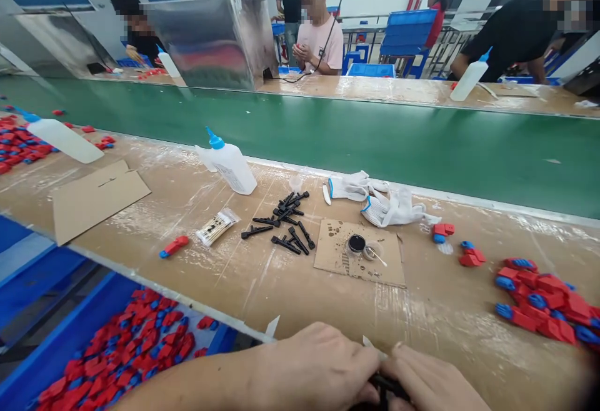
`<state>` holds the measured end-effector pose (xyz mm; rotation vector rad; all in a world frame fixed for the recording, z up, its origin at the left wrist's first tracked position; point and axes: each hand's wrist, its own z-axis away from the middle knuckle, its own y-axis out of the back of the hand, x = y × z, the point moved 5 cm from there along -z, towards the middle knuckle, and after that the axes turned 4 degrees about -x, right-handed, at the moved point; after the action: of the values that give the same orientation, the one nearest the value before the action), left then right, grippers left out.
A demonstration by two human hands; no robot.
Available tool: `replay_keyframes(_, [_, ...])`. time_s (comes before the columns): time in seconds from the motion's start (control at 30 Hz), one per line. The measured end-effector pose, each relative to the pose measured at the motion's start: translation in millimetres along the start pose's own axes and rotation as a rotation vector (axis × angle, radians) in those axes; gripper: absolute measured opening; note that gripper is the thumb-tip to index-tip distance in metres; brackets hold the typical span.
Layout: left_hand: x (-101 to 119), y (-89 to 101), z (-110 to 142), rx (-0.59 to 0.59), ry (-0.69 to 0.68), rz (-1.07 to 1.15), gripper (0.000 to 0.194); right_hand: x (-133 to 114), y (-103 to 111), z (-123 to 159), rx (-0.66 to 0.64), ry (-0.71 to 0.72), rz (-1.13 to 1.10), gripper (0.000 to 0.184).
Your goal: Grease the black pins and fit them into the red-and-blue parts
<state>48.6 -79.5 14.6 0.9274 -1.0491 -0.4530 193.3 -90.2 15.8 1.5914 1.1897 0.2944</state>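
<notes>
Gripping a black part (392, 386) between left hand (323, 361) and right hand (424, 376), with closed fingers, at the bench's (281, 292) near side. Could slip if pressed off-centre; could spill the open pot of black liquid (357, 243) if bumped. Counted nearby: 1 swab packet (218, 227), 2 gloves (396, 208), 2 bottles (234, 170), 2 loose red-blue pieces (472, 257) beside the right pile (553, 283); about 10 black pieces (257, 231), overlapping.

Left hand (323, 358): grips a black part (396, 387), mostly hidden, at the bottom edge.
Right hand (429, 376): on the same part, beside the left.
Black pieces (282, 213): loosely heaped on the table (220, 289).
Stained card (330, 255): bears a jar (357, 243) of black liquid and a small dish (370, 252) with a swab (380, 260) in it.
Gloves (391, 209): white, just beyond the card.
Red-blue parts (544, 302): piled at right, and in the bin (70, 336) at lower left.
Belt (328, 136): green, between table and co-workers (323, 42).
</notes>
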Motion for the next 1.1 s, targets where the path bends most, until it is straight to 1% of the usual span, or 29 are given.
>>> replay_keyframes(0.07, [4,-14.1,7,-0.004,0.014,0.014,0.015,-7,-7,8,-0.067,-0.066,0.008,0.032])
replay_keyframes(0.13, [6,-24.7,11,0.045,0.035,0.043,0.012,-14,-10,15,-0.058,-0.133,0.003,0.029])
replay_keyframes(0.2, [7,-30.5,13,0.161,0.070,0.039,0.022,-16,-11,20,-0.019,-0.218,-0.039,0.028])
replay_keyframes(0.27, [7,-33.0,13,0.314,0.082,0.029,0.034,-17,-12,23,-0.004,-0.269,-0.114,0.027])
replay_keyframes(0.33, [9,-34.6,13,0.432,0.062,0.050,0.038,-19,-13,24,-0.002,-0.267,-0.177,0.028])
replay_keyframes(0.37, [9,-35.2,13,0.465,0.049,0.079,0.038,-20,-14,24,0.005,-0.258,-0.191,0.028])
replay_keyframes(0.43, [10,-35.9,13,0.483,0.045,0.176,0.036,-21,-14,24,0.048,-0.248,-0.181,0.022])
replay_keyframes(0.53, [9,-34.9,14,0.474,0.093,0.395,0.034,-24,-13,21,0.140,-0.246,-0.164,0.012])
replay_keyframes(0.67, [11,-34.7,15,0.522,0.139,0.728,0.033,-29,-12,17,0.266,-0.268,-0.169,0.008])
replay_keyframes(0.77, [13,-39.7,14,0.572,0.165,0.928,0.034,-31,-14,16,0.329,-0.300,-0.163,0.009])
replay_keyframes(0.93, [12,-48.2,12,0.668,0.257,1.112,0.039,-30,-24,18,0.356,-0.337,-0.214,0.010])
replay_keyframes(1.1, [9,-65.3,5,0.671,0.380,1.259,0.049,-26,-44,29,0.399,-0.371,-0.190,0.012])
